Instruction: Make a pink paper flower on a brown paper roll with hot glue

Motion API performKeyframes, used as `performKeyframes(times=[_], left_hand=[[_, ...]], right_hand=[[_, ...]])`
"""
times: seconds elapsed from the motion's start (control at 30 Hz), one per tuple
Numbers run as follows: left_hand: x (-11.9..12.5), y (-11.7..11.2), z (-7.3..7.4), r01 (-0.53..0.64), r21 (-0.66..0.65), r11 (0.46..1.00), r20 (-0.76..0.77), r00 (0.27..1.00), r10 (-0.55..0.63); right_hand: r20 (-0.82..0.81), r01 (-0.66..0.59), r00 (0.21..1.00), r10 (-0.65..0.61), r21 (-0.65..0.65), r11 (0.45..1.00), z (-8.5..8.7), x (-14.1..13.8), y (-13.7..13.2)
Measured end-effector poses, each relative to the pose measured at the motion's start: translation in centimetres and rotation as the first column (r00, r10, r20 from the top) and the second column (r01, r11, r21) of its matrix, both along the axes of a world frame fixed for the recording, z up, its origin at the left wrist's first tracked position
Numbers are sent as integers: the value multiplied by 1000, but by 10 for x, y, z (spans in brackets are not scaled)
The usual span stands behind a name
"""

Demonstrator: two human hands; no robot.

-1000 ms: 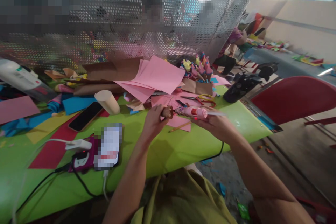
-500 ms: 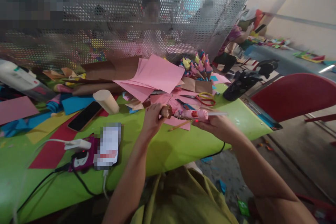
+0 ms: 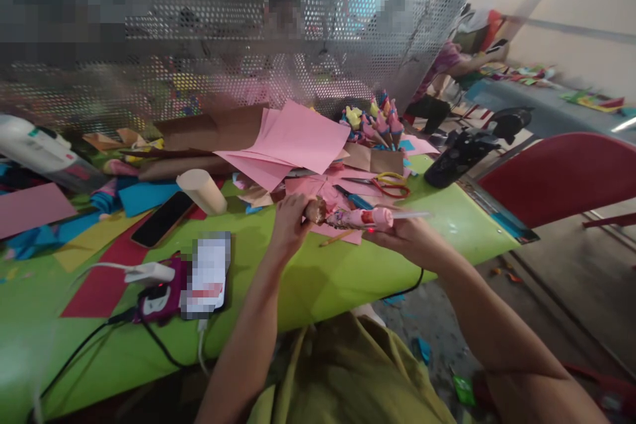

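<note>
My left hand [image 3: 289, 220] is closed around a small rolled brown paper piece [image 3: 315, 211], its end facing me; part of it is hidden by the fingers. In my right hand [image 3: 405, 235] is a pink hot glue gun [image 3: 365, 218] with a clear glue stick [image 3: 412, 214] poking out of its back and a small red light below. The gun's front end points left, close to the brown piece; whether they touch I cannot tell. Beneath my hands lie pink paper pieces [image 3: 350, 233] and a pencil [image 3: 338, 238]. A blue-handled cutter [image 3: 356, 199] rests just behind the gun.
Scissors [image 3: 395, 187], pink sheets [image 3: 298, 139] and small paper cones [image 3: 385, 126] lie behind my hands. To the left are a cardboard tube [image 3: 203, 191], two phones [image 3: 163, 218] and a purple power socket [image 3: 169, 301] with cables. A black bottle [image 3: 447, 162] stands right. A perforated metal screen rises behind.
My hands keep almost the same place and the same hold. More of the blue-handled cutter shows behind the glue gun. The whole view has shifted slightly.
</note>
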State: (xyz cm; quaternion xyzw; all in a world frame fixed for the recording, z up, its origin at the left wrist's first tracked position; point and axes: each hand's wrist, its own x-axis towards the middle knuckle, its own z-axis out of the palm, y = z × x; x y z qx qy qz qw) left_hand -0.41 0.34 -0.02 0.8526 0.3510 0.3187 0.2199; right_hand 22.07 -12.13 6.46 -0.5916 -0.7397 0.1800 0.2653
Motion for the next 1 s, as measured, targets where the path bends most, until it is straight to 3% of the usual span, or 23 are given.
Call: performKeyframes(times=[0.3,0.4,0.53,0.73,1.0], left_hand=[[0,-1,-3,43,-32,999,119,992,-39],[2,-2,-8,133,-149,980,292,953,-85],[5,-5,-11,263,-377,888,488,871,-51],[4,-9,-8,313,-442,840,545,838,-25],[2,-12,-4,308,-519,797,520,854,8]], right_hand=[[-108,-24,994,19,-47,999,7,-7,-1],[-185,-30,983,22,-41,999,7,-9,-1],[-229,34,973,-34,-2,999,5,-8,-1],[-168,146,979,-117,167,975,-5,-9,2],[-104,145,987,-122,251,957,-14,-11,8]])
